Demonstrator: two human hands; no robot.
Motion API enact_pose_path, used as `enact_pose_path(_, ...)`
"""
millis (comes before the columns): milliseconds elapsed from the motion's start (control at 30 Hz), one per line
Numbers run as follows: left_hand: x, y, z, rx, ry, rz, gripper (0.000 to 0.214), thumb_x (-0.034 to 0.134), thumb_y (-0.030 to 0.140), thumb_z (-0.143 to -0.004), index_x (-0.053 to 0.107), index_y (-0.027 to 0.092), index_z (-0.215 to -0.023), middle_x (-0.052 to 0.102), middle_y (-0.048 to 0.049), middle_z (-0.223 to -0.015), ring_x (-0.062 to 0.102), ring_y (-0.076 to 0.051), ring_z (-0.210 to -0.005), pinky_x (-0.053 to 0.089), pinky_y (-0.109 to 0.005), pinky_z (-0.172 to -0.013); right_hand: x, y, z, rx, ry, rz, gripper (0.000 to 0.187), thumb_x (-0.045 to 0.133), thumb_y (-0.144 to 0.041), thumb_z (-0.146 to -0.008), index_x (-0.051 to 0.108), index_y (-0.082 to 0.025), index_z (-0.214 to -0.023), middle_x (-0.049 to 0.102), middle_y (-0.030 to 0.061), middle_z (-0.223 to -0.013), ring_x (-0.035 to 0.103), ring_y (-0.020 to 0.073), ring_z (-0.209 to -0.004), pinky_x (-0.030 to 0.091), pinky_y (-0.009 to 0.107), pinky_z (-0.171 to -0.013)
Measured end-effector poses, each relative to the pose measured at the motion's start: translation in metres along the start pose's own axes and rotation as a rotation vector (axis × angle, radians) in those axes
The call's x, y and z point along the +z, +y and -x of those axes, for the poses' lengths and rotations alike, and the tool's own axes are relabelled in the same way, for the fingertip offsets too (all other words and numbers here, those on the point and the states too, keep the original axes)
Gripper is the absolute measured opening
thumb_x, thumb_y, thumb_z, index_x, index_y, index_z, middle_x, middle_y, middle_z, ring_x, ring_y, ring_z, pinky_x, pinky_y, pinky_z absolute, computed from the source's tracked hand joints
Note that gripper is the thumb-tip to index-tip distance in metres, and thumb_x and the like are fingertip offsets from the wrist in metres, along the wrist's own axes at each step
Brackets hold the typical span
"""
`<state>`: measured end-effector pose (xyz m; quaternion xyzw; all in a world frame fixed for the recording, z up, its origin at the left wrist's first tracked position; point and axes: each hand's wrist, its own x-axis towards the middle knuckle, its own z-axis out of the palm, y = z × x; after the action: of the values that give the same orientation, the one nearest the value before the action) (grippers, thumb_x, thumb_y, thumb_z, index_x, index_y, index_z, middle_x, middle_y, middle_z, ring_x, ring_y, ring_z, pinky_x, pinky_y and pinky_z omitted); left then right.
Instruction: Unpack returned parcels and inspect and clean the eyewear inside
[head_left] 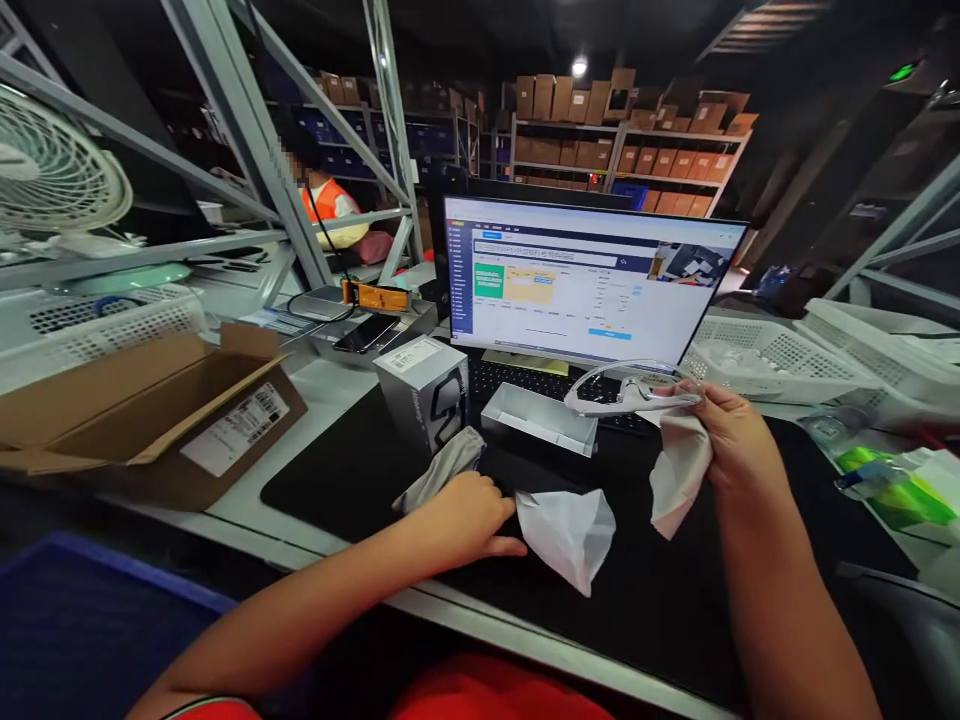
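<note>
Closest to us, on the black mat (637,615), a thin white sheet (571,535) lies creased right by our left hand (466,515); it is so light that a small puff of air or a bump from our wrist could send it sliding. The fingers of our left hand are curled next to the soft gray pouch (442,472), and we cannot tell if they pinch it or just rest there, so a quick pull could drag the pouch along. Our right hand (739,435) is pinched on one end of the clear glasses (626,402), which are up above the mat, and a pale cloth (679,475) hangs from the same hand. With two things in one hand, we think the glasses could slip if our fingers let go of the cloth. The open gray tray (540,425) sits just past the hands, so dropped glasses might hit its hard rim and get scratched. Beyond them is the keyboard (517,378), where a long arm of the glasses could press keys or knock the screen (555,310) behind it.
</note>
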<state>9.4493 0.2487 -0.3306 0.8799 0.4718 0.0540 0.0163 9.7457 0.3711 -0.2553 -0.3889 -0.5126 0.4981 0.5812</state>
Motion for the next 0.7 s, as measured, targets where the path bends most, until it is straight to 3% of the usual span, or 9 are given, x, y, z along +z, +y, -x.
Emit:
enact_pose_path(133, -0.015, -0.006, 0.011, -0.037, 0.104, 0.058, 0.037, 0.081, 0.050, -0.074, 0.070, 0.017, -0.086, 0.069, -0.0084, -0.079, 0.066, -0.027, -0.078, 0.048, -0.033, -0.071, 0.004, 0.000, 0.002, 0.011, -0.014, -0.007, 0.024, 0.087, -0.045, -0.070, 0.080, -0.024, -0.078, 0.076, 0.0025, -0.078, 0.059, 0.0126, -0.058, 0.046, 0.023, -0.050)
enact_pose_path(200, -0.023, -0.004, 0.017, -0.047, 0.202, 0.111, 0.046, 0.085, 0.043, -0.072, 0.068, 0.017, -0.105, 0.070, -0.0119, -0.102, 0.066, -0.028, -0.094, 0.050, -0.035, -0.081, 0.007, 0.000, 0.002, 0.019, -0.011, -0.038, 0.025, 0.089, -0.044, -0.067, 0.080, -0.023, -0.077, 0.077, 0.0029, -0.079, 0.060, 0.0127, -0.060, 0.048, 0.023, -0.051)
enact_pose_path(267, -0.025, 0.003, 0.018, 0.010, 0.269, 0.197, 0.063, 0.087, 0.040, -0.071, 0.060, 0.019, -0.124, 0.062, -0.0150, -0.129, 0.062, -0.029, -0.112, 0.049, -0.037, -0.093, 0.010, 0.002, 0.001, 0.030, -0.008, -0.068, 0.027, 0.091, -0.043, -0.063, 0.080, -0.022, -0.077, 0.078, 0.0037, -0.081, 0.061, 0.0127, -0.060, 0.049, 0.023, -0.051)
enact_pose_path(367, -0.016, 0.017, 0.009, 0.107, 0.156, 0.287, 0.072, 0.084, 0.043, -0.074, 0.053, 0.023, -0.135, 0.057, -0.0133, -0.137, 0.061, -0.027, -0.117, 0.049, -0.037, -0.098, 0.013, 0.006, 0.000, 0.046, 0.007, -0.115, 0.029, 0.093, -0.042, -0.060, 0.079, -0.021, -0.075, 0.078, 0.0047, -0.082, 0.062, 0.0130, -0.059, 0.050, 0.023, -0.052)
enact_pose_path(467, -0.006, 0.023, -0.004, 0.088, -0.020, 0.245, 0.069, 0.079, 0.050, -0.077, 0.055, 0.019, -0.134, 0.063, -0.0145, -0.128, 0.066, -0.030, -0.107, 0.052, -0.040, -0.091, 0.015, 0.008, 0.000, 0.056, 0.026, -0.161, 0.030, 0.093, -0.042, -0.059, 0.078, -0.020, -0.074, 0.079, 0.0062, -0.084, 0.064, 0.0133, -0.061, 0.051, 0.023, -0.053)
enact_pose_path(533, -0.007, 0.020, -0.008, 0.057, -0.051, 0.258, 0.064, 0.076, 0.053, -0.079, 0.060, 0.018, -0.130, 0.068, -0.0136, -0.120, 0.067, -0.031, -0.102, 0.052, -0.040, -0.088, 0.016, 0.008, 0.001, 0.066, 0.026, -0.192, 0.031, 0.093, -0.041, -0.059, 0.078, -0.019, -0.075, 0.079, 0.0061, -0.085, 0.065, 0.0129, -0.062, 0.052, 0.021, -0.054)
enact_pose_path(600, -0.015, 0.014, -0.009, 0.011, 0.026, 0.381, 0.051, 0.074, 0.053, -0.082, 0.066, 0.019, -0.119, 0.072, -0.0094, -0.108, 0.068, -0.027, -0.097, 0.051, -0.036, -0.085, 0.019, 0.008, 0.003, 0.081, 0.032, -0.230, 0.031, 0.094, -0.039, -0.057, 0.078, -0.020, -0.076, 0.079, 0.0048, -0.083, 0.066, 0.0130, -0.064, 0.054, 0.021, -0.056)
enact_pose_path(700, -0.031, 0.005, -0.013, -0.148, 0.368, 0.636, 0.033, 0.062, 0.045, -0.093, 0.068, 0.019, -0.112, 0.072, -0.0070, -0.105, 0.067, -0.021, -0.094, 0.050, -0.032, -0.085, 0.028, 0.011, 0.006, 0.113, 0.051, -0.298, 0.033, 0.096, -0.036, -0.052, 0.077, -0.021, -0.073, 0.078, 0.0029, -0.079, 0.068, 0.0145, -0.066, 0.056, 0.023, -0.059)
